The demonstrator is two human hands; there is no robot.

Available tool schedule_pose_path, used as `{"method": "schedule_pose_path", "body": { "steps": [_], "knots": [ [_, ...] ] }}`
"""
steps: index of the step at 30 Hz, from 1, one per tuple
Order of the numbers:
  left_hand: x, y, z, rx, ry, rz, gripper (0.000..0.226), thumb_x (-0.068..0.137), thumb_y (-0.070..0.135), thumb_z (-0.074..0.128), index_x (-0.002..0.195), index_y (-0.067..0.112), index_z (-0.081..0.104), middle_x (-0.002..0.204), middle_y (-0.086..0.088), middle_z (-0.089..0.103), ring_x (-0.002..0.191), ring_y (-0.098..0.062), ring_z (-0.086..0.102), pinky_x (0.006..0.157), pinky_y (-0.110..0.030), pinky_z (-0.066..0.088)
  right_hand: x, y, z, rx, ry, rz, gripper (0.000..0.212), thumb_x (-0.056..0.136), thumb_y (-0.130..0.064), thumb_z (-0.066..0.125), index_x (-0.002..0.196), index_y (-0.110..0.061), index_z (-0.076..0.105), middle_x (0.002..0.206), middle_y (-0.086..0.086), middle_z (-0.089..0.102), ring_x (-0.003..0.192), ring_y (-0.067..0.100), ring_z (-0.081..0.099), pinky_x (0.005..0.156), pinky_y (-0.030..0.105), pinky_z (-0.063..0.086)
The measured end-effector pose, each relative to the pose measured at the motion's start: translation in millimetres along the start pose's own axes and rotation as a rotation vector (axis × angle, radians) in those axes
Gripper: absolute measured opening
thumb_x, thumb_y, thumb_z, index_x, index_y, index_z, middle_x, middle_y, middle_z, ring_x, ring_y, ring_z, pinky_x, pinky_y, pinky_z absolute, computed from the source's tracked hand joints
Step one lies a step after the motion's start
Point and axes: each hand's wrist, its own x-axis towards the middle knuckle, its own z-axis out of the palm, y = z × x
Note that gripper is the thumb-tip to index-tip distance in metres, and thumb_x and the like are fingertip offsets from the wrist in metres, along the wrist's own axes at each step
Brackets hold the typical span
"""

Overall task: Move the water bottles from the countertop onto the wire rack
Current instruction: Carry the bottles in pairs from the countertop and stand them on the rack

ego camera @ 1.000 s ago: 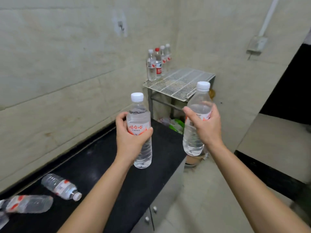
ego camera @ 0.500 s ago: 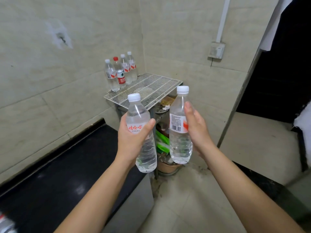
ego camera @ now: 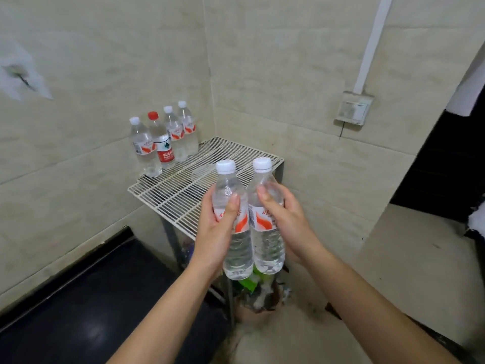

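I have a clear plastic water bottle with a white cap and orange-red label (ego camera: 235,227) wrapped in my left hand (ego camera: 217,232), and a matching white-capped clear bottle (ego camera: 266,227) wrapped in my right hand (ego camera: 286,219); both hands are closed around the label bands, thumbs across the front. The two bottles stand upright and touch side by side, which I judge keeps them steady as a pair and ready to set down together. They hang in the air just in front of the near edge of the white wire rack (ego camera: 183,195), not yet resting on it. At the rack's far left, against the tiled wall, four bottles already stand in a tight row (ego camera: 165,140), one with a red cap (ego camera: 153,115), leaving the near and right grid bare, so that open stretch looks like the natural landing place. The black countertop (ego camera: 78,311) lies near left, with no bottles on the part I can see.
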Motion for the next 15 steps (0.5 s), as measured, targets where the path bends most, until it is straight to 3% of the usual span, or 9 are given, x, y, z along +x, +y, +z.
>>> {"method": "schedule_pose_path", "body": {
  "steps": [4,8,10,12,15],
  "knots": [
    [72.7,-7.1,2.0,-0.015,0.042,0.011,0.054,0.089,0.038,0.07,0.139,0.027,0.051,0.131,-0.002,0.069,0.119,-0.021,0.068,0.105,-0.052,0.052,83.8,-9.2,7.0,-0.04,-0.032,-0.05,0.064,0.079,-0.059,0.077,0.134,-0.03,0.06,0.127,-0.004,0.071,0.113,0.015,0.071,0.103,0.047,0.055],
    [136.7,-4.9,-1.1,0.057,0.062,0.038,0.056,0.085,0.033,0.073,0.136,0.024,0.054,0.128,-0.001,0.071,0.118,-0.02,0.069,0.104,-0.051,0.053,153.3,-16.4,18.9,-0.053,-0.034,-0.049,0.077,0.072,-0.072,0.072,0.138,-0.035,0.057,0.137,-0.006,0.066,0.12,0.016,0.067,0.105,0.048,0.052],
    [163.1,-7.5,-6.6,0.099,0.079,0.031,0.057,0.084,0.037,0.075,0.136,0.025,0.054,0.127,0.001,0.071,0.117,-0.019,0.069,0.104,-0.052,0.053,183.2,-15.6,24.7,-0.055,-0.101,-0.034,0.07,0.076,-0.069,0.071,0.136,-0.036,0.058,0.135,-0.006,0.067,0.117,0.016,0.069,0.103,0.048,0.054],
    [187.9,-11.0,-13.8,0.146,0.115,0.019,0.066,0.083,0.045,0.079,0.14,0.025,0.053,0.129,0.002,0.07,0.118,-0.019,0.069,0.103,-0.052,0.054,212.0,-13.3,30.3,-0.085,-0.149,-0.047,0.053,0.086,-0.062,0.069,0.132,-0.038,0.059,0.127,-0.011,0.069,0.11,0.008,0.071,0.096,0.04,0.058],
    [220.9,-18.8,-22.5,0.256,0.196,0.034,0.074,0.079,0.055,0.079,0.143,0.029,0.051,0.133,0.006,0.068,0.12,-0.014,0.067,0.102,-0.047,0.055,256.5,-10.6,38.9,-0.114,-0.221,-0.068,0.026,0.096,-0.046,0.065,0.12,-0.042,0.059,0.112,-0.023,0.066,0.093,-0.014,0.067,0.072,0.01,0.054]
  ]
}}
